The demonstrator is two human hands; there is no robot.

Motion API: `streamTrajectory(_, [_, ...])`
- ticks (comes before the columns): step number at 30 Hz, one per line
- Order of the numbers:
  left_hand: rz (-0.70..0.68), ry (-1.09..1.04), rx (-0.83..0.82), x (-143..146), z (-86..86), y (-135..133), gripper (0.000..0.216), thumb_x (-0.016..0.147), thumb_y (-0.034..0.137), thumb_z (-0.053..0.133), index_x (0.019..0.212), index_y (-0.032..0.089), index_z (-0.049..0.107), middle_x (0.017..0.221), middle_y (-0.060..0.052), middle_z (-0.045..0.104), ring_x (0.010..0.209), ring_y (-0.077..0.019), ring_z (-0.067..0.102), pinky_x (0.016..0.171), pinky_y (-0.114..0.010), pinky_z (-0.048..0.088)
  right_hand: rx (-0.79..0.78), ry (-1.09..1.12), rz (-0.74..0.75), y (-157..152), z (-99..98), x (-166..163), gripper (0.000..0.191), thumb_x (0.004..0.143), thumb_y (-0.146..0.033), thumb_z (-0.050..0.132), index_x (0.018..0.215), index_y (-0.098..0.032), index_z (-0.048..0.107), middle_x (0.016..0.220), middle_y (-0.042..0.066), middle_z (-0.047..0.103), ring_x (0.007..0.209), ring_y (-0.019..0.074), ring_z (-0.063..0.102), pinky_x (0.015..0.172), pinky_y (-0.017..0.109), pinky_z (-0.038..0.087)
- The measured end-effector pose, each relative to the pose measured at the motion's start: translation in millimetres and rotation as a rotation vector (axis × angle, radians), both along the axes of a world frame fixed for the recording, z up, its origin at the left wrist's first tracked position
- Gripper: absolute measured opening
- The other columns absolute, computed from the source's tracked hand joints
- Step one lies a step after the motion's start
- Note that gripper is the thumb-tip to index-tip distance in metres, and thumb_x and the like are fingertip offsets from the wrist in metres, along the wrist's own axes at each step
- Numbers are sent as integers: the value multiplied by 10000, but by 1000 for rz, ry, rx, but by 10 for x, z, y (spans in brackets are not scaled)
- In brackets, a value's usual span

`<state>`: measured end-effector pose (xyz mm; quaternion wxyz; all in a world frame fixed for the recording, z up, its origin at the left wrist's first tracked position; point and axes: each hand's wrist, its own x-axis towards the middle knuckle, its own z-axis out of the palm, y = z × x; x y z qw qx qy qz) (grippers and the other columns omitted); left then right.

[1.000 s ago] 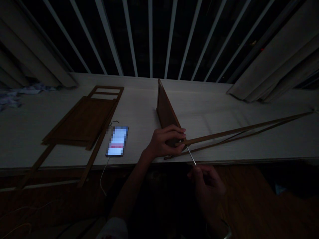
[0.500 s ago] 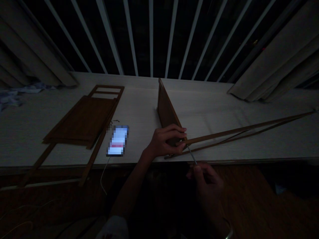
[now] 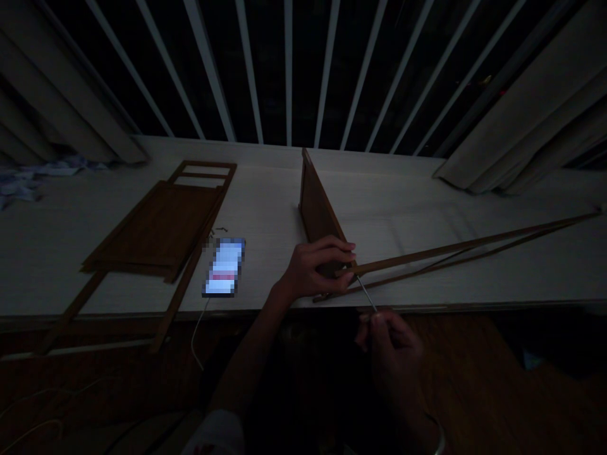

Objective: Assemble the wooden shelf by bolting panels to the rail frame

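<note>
Seemingly, the panel and strip are clasped by the left hand, while the shaft, pinched by the right hand, should be turned steadily.

Left of the left hand's fingers lies a lit phone, a white cable trailing from its near end; beyond the fingers stand pale bars, curtains to either side.

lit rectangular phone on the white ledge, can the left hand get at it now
Probably, if freed: the left hand holds the flat brown wooden panel, but nothing visible stands between that hand and the phone.
</note>
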<state>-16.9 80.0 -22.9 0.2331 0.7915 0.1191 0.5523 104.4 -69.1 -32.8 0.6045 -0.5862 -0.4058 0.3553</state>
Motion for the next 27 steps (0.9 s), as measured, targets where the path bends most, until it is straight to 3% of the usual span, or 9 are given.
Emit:
streamTrajectory(12, [-1,4,-20,0,-19,2,252,648,184,664,895,144,631,967,-81,647,877,-132,642,725,-245,546,47,93,35,34,-10,-3,146,839,-304,555,764,-178,554,588,-21,610,461,77,518,451,188,424])
streamTrajectory(27, [-4,-11,-16,9,-22,1,262,642,187,672,898,150,628,963,-73,644,880,-129,640,733,-240,541,21,179,-51,29,8,-23,151,787,-284,617,842,-182,521,621,2,661,478,114,594,421,201,459])
